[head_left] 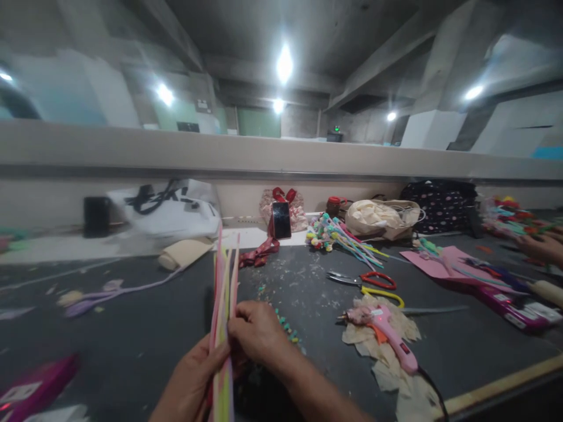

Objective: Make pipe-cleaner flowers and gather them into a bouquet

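Upright in front of me stands a bundle of long, thin pastel pipe cleaners (223, 375) in pink, yellow and lilac. My left hand (197, 372) is closed around the lower part, thumb across the front. Fingers of my right hand (259, 331) are bent and pinch the bundle's right side just above; their tips are partly hidden. One pink stem stands a little apart from the others at the top. Small green and yellow bits (288, 328) lie on the dark table (171, 328) behind my right wrist.
Right of my hands, a pink glue gun (391, 337) rests on crumpled, glue-covered paper. Behind it lie scissors (373, 282) and a bunch of pipe-cleaner flowers (328, 231). A phone (281, 220) leans at the back. Another person's hand (541, 246) shows at far right.
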Tool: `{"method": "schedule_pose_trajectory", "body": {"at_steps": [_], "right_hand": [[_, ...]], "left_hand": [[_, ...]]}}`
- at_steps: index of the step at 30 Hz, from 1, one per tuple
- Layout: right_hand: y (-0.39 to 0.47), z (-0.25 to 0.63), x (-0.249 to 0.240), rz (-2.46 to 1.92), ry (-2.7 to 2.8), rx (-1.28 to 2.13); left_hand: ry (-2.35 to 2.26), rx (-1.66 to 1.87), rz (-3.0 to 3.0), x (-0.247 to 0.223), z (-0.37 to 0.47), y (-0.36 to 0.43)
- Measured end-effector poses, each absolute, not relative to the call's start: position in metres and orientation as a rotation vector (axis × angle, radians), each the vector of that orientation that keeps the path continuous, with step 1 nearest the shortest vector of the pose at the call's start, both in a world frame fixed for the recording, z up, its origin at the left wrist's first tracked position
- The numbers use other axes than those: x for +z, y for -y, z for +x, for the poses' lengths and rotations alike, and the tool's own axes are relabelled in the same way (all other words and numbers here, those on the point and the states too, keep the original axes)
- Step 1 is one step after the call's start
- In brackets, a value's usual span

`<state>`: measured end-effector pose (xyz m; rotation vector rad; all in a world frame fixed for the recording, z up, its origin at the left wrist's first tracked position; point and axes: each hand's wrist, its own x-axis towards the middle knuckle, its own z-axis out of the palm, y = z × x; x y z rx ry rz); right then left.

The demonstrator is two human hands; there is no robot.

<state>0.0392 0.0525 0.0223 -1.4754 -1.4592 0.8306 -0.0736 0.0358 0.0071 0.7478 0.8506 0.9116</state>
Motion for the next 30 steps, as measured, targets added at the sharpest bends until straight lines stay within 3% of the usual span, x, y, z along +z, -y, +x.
{"method": "schedule_pose_trajectory", "body": {"at_steps": [4, 12, 30], "right_hand": [[-0.049, 0.035, 0.021, -1.435, 1.332, 0.919], [-0.051, 0.041, 0.004, -1.207, 1.042, 1.429], [-0.047, 0.052, 0.006, -1.179, 0.975, 1.286]], "left_hand": [[-0.845, 0.931, 0.679, 0.006, -0.075, -0.034], [-0.917, 0.995, 0.58, 0.003, -0.069, -0.033], [-0.866, 0.945, 0.716, 0.005, -0.066, -0.034]]}}
